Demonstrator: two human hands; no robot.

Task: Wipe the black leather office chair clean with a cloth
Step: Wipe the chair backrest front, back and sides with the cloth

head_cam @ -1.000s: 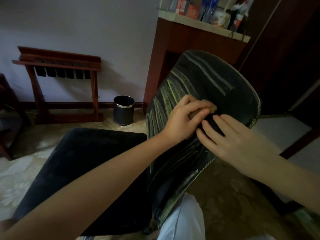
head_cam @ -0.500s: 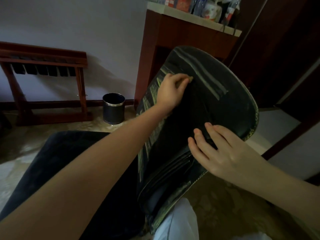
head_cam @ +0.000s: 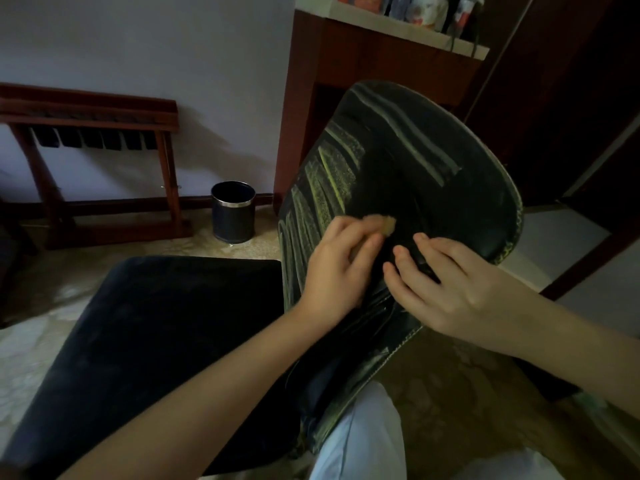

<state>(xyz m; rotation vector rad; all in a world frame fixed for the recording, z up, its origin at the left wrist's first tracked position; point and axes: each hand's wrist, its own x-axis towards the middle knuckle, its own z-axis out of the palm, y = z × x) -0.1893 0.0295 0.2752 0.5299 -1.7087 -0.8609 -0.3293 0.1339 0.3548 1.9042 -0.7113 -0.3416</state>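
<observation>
In the middle of a dim room, the black leather office chair [head_cam: 398, 150] fills most of the view. Its worn backrest [head_cam: 450, 209], streaked with pale yellowish-green scuffs, tilts toward the person, and its dark seat [head_cam: 156, 341] spreads out at lower left. Behind it against the wall stands a reddish wooden cabinet [head_cam: 363, 64] with a pale top, and to the left is a wooden rack [head_cam: 86, 112]. A black waste bin [head_cam: 233, 211] with a metal rim sits on the floor between rack and cabinet. Bottles and packages [head_cam: 422, 12] crowd the cabinet top; their labels are too blurred to read. The right hand [head_cam: 457, 285] lies flat on the lower backrest, fingers straight and spread, holding nothing. Just beside it, the left hand [head_cam: 337, 271] curls its fingers over a small tan cloth [head_cam: 388, 226] and presses it against the leather. Only the cloth's end shows past the knuckles, near the right hand's fingertips.
</observation>
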